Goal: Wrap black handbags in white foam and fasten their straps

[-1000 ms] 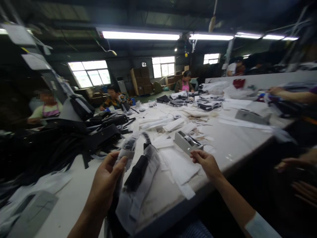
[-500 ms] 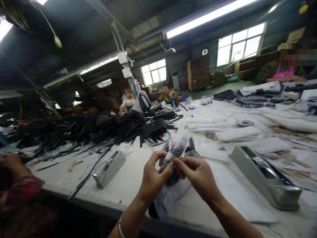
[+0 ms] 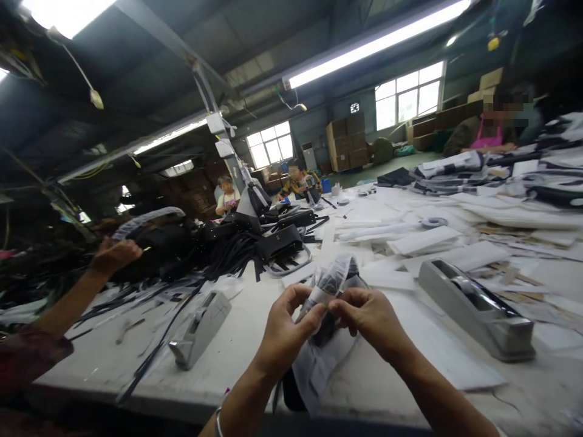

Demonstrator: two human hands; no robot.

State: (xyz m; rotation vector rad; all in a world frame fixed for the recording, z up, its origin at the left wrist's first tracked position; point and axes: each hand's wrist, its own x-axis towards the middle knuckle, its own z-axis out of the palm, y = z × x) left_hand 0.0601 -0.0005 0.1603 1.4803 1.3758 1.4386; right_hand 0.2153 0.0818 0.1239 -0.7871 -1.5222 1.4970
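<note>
A bag handle (image 3: 336, 274) wrapped in thin, see-through white sheet rises in a loop between my hands at the table's front edge. My left hand (image 3: 288, 331) is closed around the wrapped handle, thumb pressed on a white band. Against the same wrapping, my right hand (image 3: 371, 318) pinches with thumb and forefinger; what lies between those fingertips is too small to make out. Beneath both hands hang loose white wrapping (image 3: 314, 370) and a dark part of the bag (image 3: 294, 391), partly hidden by my left wrist.
Grey tape dispensers stand on the left (image 3: 200, 328) and right (image 3: 478, 309). White sheets (image 3: 428, 240) and a tape roll (image 3: 435, 223) lie beyond. Black bags (image 3: 280, 243) are heaped behind. At left, a co-worker's hand (image 3: 113, 255) holds a wrapped handle; other people sit farther back.
The view has shifted slightly. My hands keep their hold on the wrapped handle with little movement. The co-worker's arm at left has reached forward and now lifts a wrapped handle.
</note>
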